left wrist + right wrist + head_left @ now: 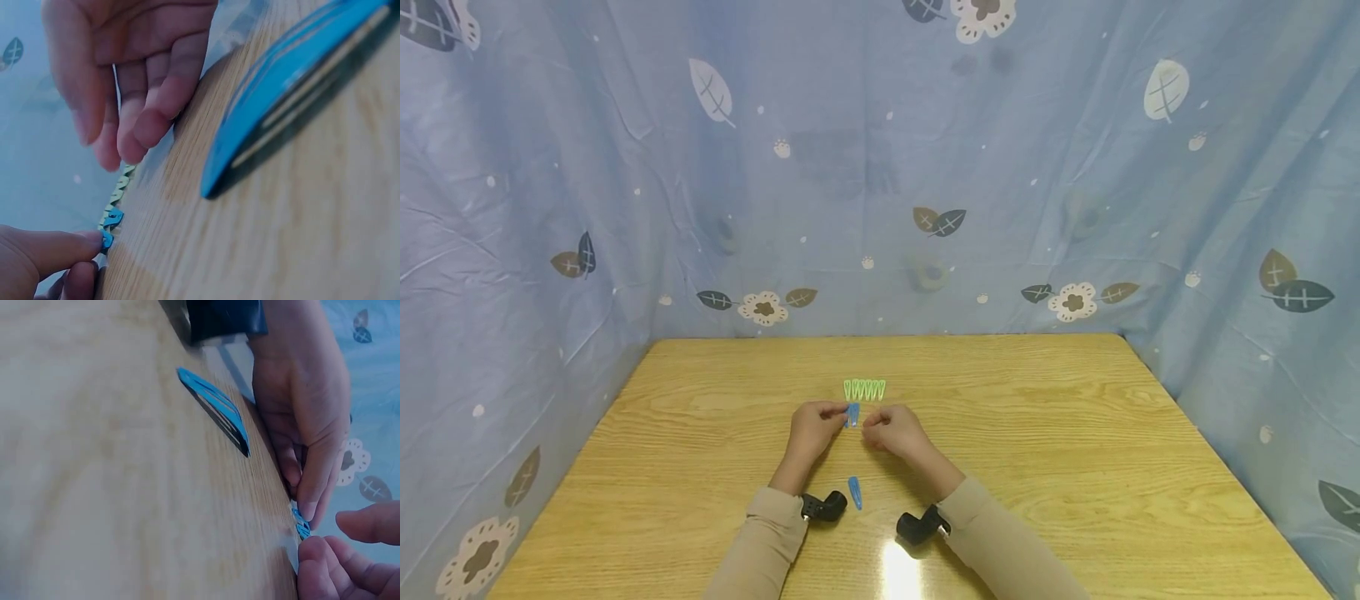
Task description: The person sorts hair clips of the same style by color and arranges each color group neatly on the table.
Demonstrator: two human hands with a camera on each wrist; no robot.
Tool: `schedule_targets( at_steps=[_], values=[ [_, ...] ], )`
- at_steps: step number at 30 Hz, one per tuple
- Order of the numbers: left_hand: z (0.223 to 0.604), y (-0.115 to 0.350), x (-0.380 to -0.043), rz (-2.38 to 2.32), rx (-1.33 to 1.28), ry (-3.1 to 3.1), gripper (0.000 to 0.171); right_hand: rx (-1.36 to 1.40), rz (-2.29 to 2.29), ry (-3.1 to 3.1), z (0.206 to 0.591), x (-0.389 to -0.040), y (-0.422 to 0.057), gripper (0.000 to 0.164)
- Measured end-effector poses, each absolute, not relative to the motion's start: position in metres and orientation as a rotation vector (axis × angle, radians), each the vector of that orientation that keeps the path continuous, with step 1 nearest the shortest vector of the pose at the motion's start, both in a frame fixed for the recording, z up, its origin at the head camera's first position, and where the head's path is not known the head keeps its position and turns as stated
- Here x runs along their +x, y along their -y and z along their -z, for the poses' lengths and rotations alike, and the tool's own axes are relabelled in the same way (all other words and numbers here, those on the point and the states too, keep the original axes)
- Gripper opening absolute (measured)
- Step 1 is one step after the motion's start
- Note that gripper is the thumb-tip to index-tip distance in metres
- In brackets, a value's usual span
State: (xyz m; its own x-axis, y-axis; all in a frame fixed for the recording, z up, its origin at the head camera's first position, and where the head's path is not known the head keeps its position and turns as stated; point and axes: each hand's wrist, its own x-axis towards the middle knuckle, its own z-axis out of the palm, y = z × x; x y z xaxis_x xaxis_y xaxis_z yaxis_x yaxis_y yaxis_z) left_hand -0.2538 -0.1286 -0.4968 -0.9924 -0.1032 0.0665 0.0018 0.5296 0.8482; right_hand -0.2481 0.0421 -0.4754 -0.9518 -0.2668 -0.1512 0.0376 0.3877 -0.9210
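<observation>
Two blue snap hair clips point(854, 414) lie side by side just below a row of several light green hair clips point(865, 389). My left hand point(816, 425) pinches the left blue clip point(107, 240) between thumb and finger at the table. To the right of the pair, my right hand point(897, 429) hovers with loosely bent fingers and holds nothing; in the right wrist view its thumb point(372, 524) stands apart from the fingers. A third blue hair clip point(855, 492) lies alone nearer the front, between the wrists.
A wooden table point(1037, 450) spreads beneath the hands. Blue patterned curtains point(865, 167) hang behind it and along both sides. Each wrist bears a black camera, one on the left point(825, 507) and one on the right point(919, 526). Light glares off the front of the table.
</observation>
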Motion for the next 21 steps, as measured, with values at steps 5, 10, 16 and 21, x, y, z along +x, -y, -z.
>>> schedule_targets(
  at_steps=[5, 10, 16, 21],
  values=[
    [0.498, 0.128, -0.254, 1.469, 0.091, 2.650, 0.018, -0.297, 1.631, -2.322, 0.475, -0.236, -0.052, 0.023],
    [0.499, 0.128, -0.254, 1.479, 0.094, 2.647, 0.019, -0.391, 1.661, -2.282, 0.474, -0.222, -0.061, 0.028],
    [0.500, 0.128, -0.254, 1.477, 0.103, 2.648, 0.019, -0.460, 1.701, -2.205, 0.479, -0.210, -0.067, 0.031],
    [0.499, 0.127, -0.254, 1.464, 0.107, 2.655, 0.019, -0.497, 1.671, -2.207, 0.483, -0.202, -0.066, 0.028]
  ],
)
